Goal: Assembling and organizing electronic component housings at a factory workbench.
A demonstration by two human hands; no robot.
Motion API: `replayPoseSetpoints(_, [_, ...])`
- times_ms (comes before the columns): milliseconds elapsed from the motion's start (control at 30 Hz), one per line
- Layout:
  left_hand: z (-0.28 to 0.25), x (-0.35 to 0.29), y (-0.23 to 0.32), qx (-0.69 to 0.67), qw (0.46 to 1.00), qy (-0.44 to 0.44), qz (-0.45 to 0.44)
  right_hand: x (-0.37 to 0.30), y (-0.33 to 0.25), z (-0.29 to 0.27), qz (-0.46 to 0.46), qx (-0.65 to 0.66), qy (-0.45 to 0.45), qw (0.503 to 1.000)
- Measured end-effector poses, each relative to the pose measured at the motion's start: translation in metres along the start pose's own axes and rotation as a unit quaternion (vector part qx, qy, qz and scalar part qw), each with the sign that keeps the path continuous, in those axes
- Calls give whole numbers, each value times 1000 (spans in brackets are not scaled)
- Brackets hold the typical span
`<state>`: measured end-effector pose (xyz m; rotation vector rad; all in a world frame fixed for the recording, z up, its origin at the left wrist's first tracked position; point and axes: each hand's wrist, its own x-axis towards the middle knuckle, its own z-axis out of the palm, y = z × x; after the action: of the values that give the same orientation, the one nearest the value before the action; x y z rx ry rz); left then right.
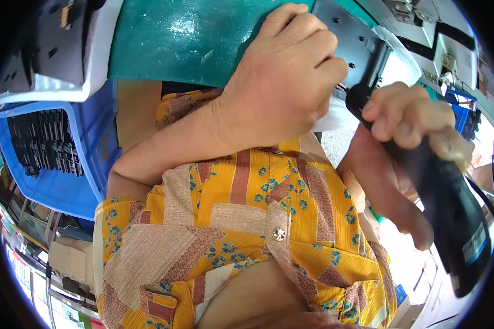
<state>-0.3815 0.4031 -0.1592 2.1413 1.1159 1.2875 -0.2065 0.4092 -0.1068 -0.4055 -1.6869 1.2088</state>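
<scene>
My right hand point(406, 131) is wrapped round a black electric screwdriver point(450, 203). The tool's thick nose points up and left, over the near end of a dark flat panel point(343, 33). Whether its tip touches the panel cannot be seen. Along the panel's right side runs a short black bar point(376, 61), meeting the tool's nose in view. My left hand point(291, 71) lies across the panel's near left edge with its fingers curled closed. Anything held in those fingers is hidden beneath the hand.
A glossy green work surface point(170, 38) spans the top. At left, a blue bin point(96, 159) holds several black parts, below a white foam tray point(96, 71) with dark panels. Metal fixtures point(417, 22) stand at upper right. A thin black cable point(484, 197) curves beside the screwdriver.
</scene>
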Motion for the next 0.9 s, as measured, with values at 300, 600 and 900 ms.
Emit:
replayPoseSetpoints(300, [13,-11,-1,57,997,-44,-17,-24,-17,-32,-90,141,159,973])
replayPoseSetpoints(600, [14,-14,29,248,957,73,-130,-68,-6,-113,-146,132,253,947])
replayPoseSetpoints(900, [61,10,72,416,878,69,-227,-65,4,-87,-97,61,243,963])
